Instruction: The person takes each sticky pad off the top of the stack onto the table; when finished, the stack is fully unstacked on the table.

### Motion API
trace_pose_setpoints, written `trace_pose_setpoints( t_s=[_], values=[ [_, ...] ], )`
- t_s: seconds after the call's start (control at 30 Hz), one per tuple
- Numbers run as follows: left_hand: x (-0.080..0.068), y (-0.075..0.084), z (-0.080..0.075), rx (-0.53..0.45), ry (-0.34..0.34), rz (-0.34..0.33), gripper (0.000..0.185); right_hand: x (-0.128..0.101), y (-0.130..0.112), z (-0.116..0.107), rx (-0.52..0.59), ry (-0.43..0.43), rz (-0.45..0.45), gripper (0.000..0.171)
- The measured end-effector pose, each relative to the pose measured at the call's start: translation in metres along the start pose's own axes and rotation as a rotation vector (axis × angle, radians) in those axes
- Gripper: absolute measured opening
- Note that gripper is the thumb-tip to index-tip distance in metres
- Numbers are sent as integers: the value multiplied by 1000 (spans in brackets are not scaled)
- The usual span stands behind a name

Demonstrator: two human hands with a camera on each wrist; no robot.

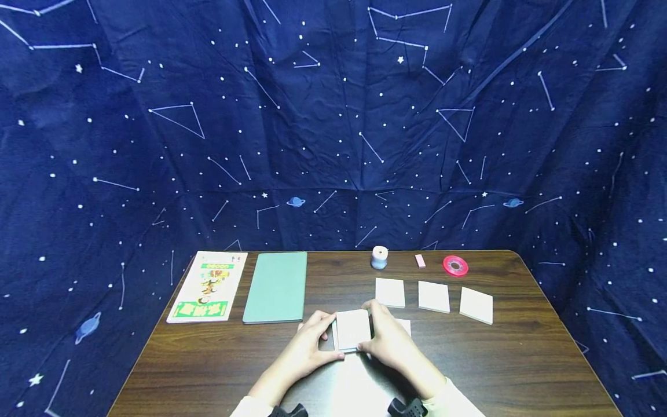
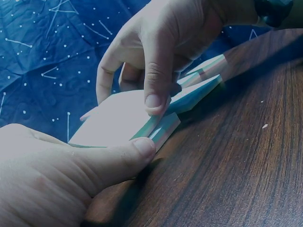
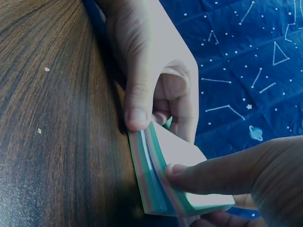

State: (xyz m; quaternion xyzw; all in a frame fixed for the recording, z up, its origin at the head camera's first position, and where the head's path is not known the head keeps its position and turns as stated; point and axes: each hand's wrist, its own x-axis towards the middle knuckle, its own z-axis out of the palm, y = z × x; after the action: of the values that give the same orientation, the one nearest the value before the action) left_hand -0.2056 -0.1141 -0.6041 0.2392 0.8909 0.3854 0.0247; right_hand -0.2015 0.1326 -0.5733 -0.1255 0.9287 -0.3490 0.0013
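Note:
A white-topped note pad (image 1: 353, 330) with pink, green and blue layers sits at the near middle of the brown table (image 1: 495, 359). Both hands hold it by its sides. My left hand (image 1: 325, 333) pinches its left edge, thumb (image 2: 142, 149) on the near side. My right hand (image 1: 372, 330) grips the right edge, with its thumb (image 3: 189, 172) pressed on the top sheets. The pad (image 2: 118, 118) is tilted up off the wood, and its layers (image 3: 156, 189) are splayed apart along one edge. A second pad (image 1: 405, 326) lies partly hidden behind my right hand.
Three more white pads (image 1: 390, 292) (image 1: 434, 296) (image 1: 476, 305) lie in a row beyond the hands. A picture book (image 1: 208, 286) and a green notebook (image 1: 276, 286) lie at the far left. A small white-blue cylinder (image 1: 380, 258), a pink eraser (image 1: 420, 260) and a red tape roll (image 1: 455, 266) line the far edge.

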Motion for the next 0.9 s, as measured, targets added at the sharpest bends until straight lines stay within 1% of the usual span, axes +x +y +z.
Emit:
trace_pose_setpoints(
  t_s=[0.13,0.23,0.4,0.53,0.6,0.7,0.8,0.9],
  values=[
    [1,1,-2,15,5,6,93,1,-2,-1,24,0,-8,82],
    [1,0,-3,18,2,1,92,2,-4,-2,75,-2,-10,76],
    [1,0,-5,12,-6,-14,91,2,-5,-8,219,30,-40,58],
    [2,0,-4,15,0,-8,89,1,-4,-16,364,47,-28,51],
    [2,0,-4,19,0,-3,87,1,1,-20,412,70,-1,48],
    [1,-1,-2,32,-2,10,85,-1,14,-27,486,120,39,43],
    [0,-1,0,43,1,18,81,-4,33,-35,541,172,56,40],
    [-2,-1,0,43,9,21,79,-10,53,-45,604,196,61,39]
  ],
)
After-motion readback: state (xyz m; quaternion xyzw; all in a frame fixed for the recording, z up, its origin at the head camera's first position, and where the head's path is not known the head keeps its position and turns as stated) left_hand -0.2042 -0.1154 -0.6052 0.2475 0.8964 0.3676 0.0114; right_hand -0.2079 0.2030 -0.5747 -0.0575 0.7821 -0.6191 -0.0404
